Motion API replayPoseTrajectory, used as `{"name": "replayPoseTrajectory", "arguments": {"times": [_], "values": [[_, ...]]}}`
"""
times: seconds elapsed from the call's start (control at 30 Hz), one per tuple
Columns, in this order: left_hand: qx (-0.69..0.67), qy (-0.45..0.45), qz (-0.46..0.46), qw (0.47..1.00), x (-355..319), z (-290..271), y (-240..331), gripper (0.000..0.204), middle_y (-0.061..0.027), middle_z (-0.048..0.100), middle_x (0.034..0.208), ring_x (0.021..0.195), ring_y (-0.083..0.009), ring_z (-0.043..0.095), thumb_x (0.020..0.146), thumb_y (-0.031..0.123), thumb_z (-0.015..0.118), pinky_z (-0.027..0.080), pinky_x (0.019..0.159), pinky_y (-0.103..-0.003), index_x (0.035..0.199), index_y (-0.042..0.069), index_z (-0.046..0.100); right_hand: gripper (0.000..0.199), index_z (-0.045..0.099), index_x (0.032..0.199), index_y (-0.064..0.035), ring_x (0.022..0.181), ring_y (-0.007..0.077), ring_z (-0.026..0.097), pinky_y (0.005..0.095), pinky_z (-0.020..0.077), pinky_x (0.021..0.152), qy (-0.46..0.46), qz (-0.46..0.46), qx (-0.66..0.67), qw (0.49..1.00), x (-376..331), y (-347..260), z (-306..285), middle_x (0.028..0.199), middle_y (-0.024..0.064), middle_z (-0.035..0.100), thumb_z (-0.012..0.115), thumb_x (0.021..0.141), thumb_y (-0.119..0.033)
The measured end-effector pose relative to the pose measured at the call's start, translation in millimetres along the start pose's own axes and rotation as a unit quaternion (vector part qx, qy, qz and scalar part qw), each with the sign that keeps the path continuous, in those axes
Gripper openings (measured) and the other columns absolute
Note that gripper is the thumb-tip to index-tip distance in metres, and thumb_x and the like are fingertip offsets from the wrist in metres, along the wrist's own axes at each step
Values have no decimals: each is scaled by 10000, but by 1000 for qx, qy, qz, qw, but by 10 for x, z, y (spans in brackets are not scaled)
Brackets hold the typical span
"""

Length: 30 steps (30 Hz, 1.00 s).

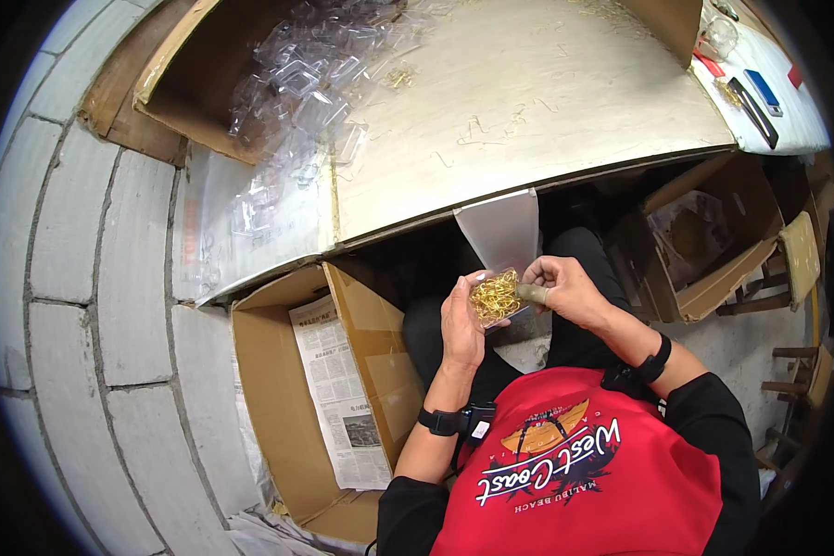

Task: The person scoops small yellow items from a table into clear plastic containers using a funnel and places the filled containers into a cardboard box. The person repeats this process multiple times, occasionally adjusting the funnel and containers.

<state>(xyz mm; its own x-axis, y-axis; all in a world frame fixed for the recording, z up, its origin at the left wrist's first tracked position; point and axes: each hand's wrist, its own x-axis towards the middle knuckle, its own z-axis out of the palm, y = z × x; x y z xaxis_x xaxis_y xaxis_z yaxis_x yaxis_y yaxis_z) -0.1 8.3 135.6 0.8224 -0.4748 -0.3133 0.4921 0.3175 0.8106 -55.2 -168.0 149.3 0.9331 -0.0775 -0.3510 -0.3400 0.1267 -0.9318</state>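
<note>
My left hand (461, 324) and my right hand (562, 285) hold between them a small clear plastic box (497, 296) filled with gold wire hooks. The left hand cups the box from the left side. The right hand pinches its right edge, with a finger cot on one finger. Both hands hover in front of my chest, below the edge of the worktable (528, 111). A pile of empty clear plastic boxes (296, 83) lies on the table's far left, and loose gold hooks (491, 130) are scattered over the tabletop.
An open cardboard box (287, 408) lined with newspaper stands on the floor at my left. Another cardboard box (704, 250) with a plastic bag sits at the right. A grey block wall (83, 278) runs along the left. Small tools lie on a white surface (760, 93) at top right.
</note>
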Motion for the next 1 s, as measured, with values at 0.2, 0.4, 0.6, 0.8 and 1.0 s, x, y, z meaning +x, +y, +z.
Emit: {"name": "replayPoseTrajectory", "arguments": {"times": [0.2, 0.4, 0.6, 0.8, 1.0], "values": [[-14, -12, 15, 1000, 7, -38, 199, 385, -133, 628, 952, 781, -203, 666, 981, 331, 380, 578, 525, -314, 1096, -10, 516, 147, 613, 960, 17, 599, 95, 564, 226, 454, 545, 66, -87, 37, 993, -18, -98, -113, 736, 46, 597, 573, 892, -108], [60, 96, 112, 987, -48, -269, 1284, 352, -120, 636, 932, 734, -185, 666, 977, 308, 417, 571, 489, -294, 1075, -7, 541, 159, 610, 998, 15, 613, 108, 568, 233, 467, 565, 93, -135, 2, 987, -4, -227, -191, 746, 60, 597, 529, 893, -72], [96, 259, 224, 935, -474, -1406, 2061, 353, -107, 643, 945, 750, -176, 662, 969, 313, 400, 565, 514, -288, 1061, 21, 576, 185, 595, 1011, -12, 593, 101, 543, 215, 437, 555, 95, -110, -53, 988, 60, -122, -315, 742, 36, 562, 554, 886, -142], [56, 395, 115, 910, -347, -2674, 1371, 302, -88, 642, 933, 794, -189, 633, 921, 292, 498, 538, 592, -316, 1063, 50, 610, 188, 580, 1007, 4, 613, 97, 532, 223, 441, 546, 108, -67, -123, 984, 68, -128, -342, 728, 34, 551, 540, 892, -139], [-41, 386, 44, 920, 97, -3144, 383, 223, -98, 639, 903, 722, -178, 624, 894, 147, 540, 527, 586, -299, 1066, 16, 594, 158, 577, 990, 13, 648, 101, 539, 224, 448, 572, 79, -38, -197, 976, 183, -260, -111, 734, 39, 556, 525, 892, -98]]}}
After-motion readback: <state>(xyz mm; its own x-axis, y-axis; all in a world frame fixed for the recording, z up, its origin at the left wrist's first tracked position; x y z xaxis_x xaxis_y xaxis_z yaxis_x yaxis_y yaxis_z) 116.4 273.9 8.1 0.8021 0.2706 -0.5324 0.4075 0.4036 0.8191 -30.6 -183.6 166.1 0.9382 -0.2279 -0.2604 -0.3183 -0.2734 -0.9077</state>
